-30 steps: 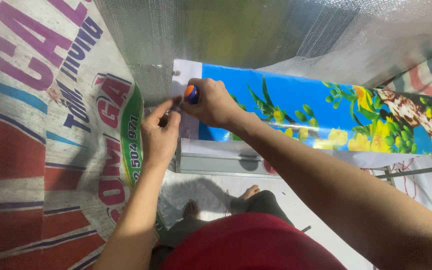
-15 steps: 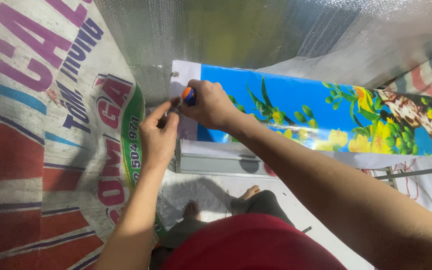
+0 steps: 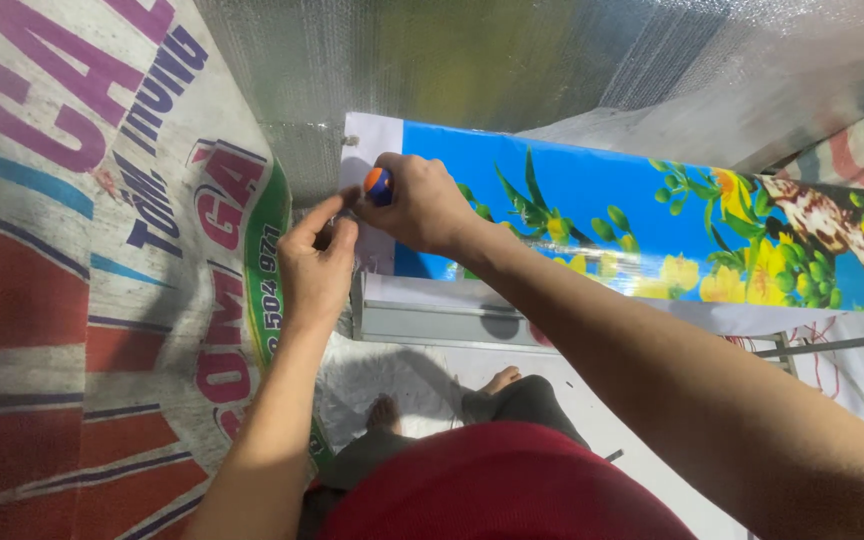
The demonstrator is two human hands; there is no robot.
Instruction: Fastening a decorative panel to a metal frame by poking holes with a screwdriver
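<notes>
Glossy printed banner [image 3: 632, 230], shiny quilted foil sheet [image 3: 432, 60], coarse woven plastic tarp [image 3: 82, 250], smooth plastic tool handle [image 3: 378, 186].

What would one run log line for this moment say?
right hand: grips orange-blue tool handle | left hand: pinching beside tool tip | work: blue flowered banner on grey frame

I see a screwdriver handle [image 3: 378, 185] in orange and blue. The printed sheet [image 3: 642, 230] is bright blue with green leaves, yellow flowers and a brown branch, and it has a white edge. The banner [image 3: 102, 250] is whitish with red, purple and green letters. The foil wall [image 3: 472, 60] is silver.
</notes>
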